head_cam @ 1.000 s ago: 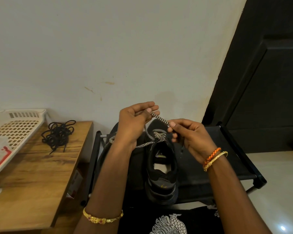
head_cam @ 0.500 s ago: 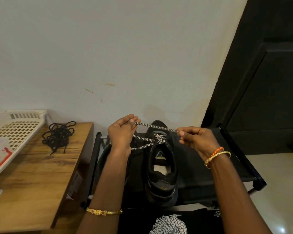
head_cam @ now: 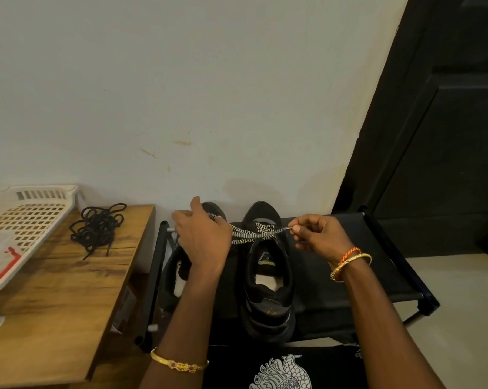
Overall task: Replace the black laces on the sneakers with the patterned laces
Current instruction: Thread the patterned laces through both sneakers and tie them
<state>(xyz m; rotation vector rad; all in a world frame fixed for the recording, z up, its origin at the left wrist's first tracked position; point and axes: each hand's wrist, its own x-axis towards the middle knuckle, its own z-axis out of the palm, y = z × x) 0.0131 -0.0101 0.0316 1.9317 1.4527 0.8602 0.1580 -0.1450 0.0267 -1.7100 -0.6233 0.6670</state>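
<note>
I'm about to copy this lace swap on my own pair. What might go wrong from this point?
The right hand pinches only the very tip of the patterned lace, so a hard tug may slip it free. The left hand lies over the other run with fingers spread, so that side may slacken or end up uneven on the sneaker. The black laces sit tangled near the wooden table's edge and may slide off.

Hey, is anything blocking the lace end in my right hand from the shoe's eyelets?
Nothing visible: the right hand pinches the patterned lace tip just right of the sneaker, open air between.
</note>
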